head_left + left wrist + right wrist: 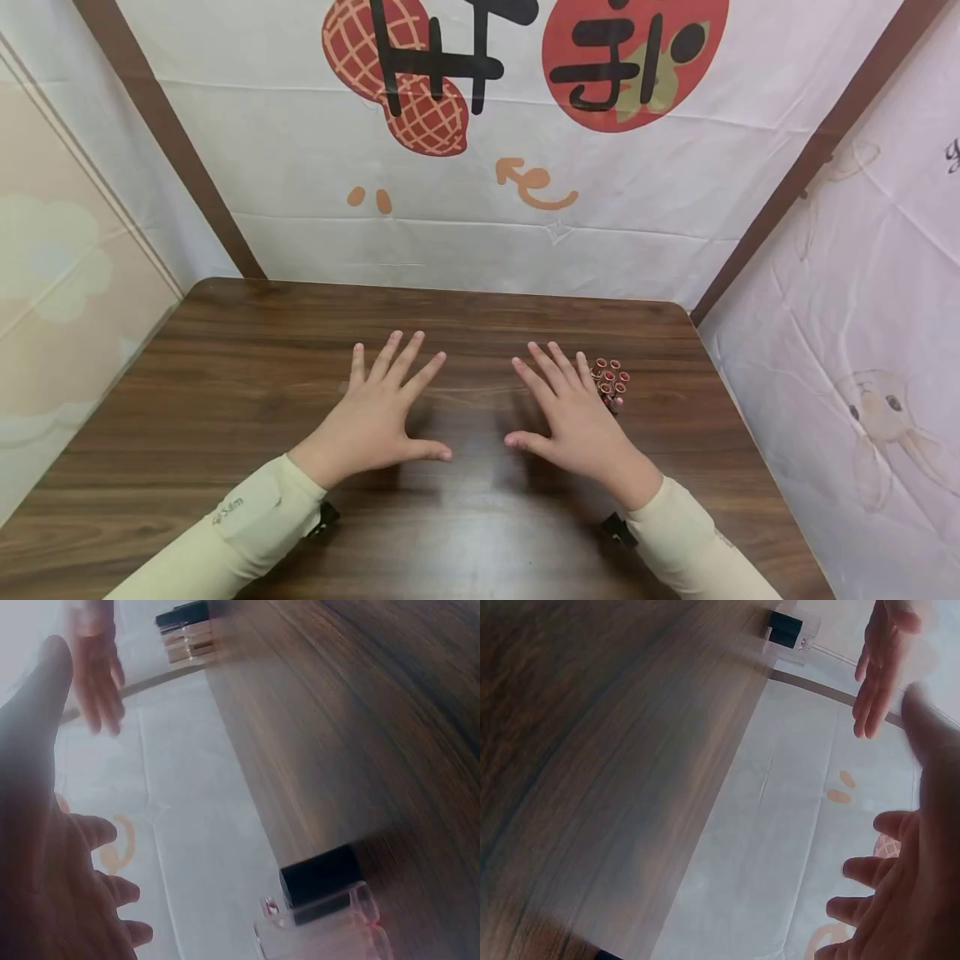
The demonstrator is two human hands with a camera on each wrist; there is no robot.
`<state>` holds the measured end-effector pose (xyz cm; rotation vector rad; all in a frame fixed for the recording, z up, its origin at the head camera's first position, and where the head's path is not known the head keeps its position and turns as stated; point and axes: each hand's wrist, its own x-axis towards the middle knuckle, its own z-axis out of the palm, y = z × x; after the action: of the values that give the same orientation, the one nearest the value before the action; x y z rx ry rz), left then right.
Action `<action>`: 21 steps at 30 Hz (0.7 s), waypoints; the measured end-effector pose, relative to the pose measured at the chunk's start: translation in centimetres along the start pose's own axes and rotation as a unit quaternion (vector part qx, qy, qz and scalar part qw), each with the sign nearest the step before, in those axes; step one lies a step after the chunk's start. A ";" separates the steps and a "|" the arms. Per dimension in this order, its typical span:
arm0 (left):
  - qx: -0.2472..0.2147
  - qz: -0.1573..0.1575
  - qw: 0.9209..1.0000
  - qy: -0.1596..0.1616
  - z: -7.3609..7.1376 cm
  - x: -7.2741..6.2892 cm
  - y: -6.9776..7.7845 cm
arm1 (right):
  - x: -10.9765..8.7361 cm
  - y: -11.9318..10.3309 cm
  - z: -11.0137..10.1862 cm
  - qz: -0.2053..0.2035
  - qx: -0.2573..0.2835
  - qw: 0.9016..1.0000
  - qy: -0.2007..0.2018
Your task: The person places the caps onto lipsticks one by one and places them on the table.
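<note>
Both hands hover over the dark wooden table with fingers spread and nothing in them. My left hand (pixel 371 425) is left of the middle, palm down, thumb towards the other hand. My right hand (pixel 581 429) mirrors it on the right. Beside its fingertips stands a cluster of small round pieces with red centres and gold rims (pixel 609 379), partly covered by the hand. Past the left fingers, the left wrist view shows a clear pinkish container (pixel 315 934) with a black block (pixel 322 877) against it. In the head view the left hand mostly hides them.
The wooden table (pixel 480 533) fills the lower view. A printed white cloth (pixel 465 258) hangs behind its far edge, with more cloth (pixel 810 292) on the right. Brown posts (pixel 165 117) stand at the corners.
</note>
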<state>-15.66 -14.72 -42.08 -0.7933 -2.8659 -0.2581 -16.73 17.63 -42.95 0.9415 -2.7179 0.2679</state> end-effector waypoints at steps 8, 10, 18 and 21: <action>-0.063 -0.014 0.998 0.025 -0.7 -1.1 -1.5 | -0.5 0.3 -0.4 0.014 0.024 0.998 0.051; -0.073 -0.019 0.997 0.034 -0.6 -1.4 -1.8 | -0.8 0.5 -0.5 0.018 0.026 0.998 0.060; -0.068 -0.037 0.995 0.057 -0.3 -2.3 -3.2 | -1.9 1.4 -1.4 0.033 0.044 0.993 0.106; -0.064 -0.035 0.995 0.070 -0.1 -2.7 -3.5 | -2.1 1.9 -1.7 0.037 0.051 0.990 0.123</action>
<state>-15.17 -19.05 -42.91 -0.6663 -2.7709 -0.4902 -15.99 20.77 -42.11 0.7775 -2.5330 0.5067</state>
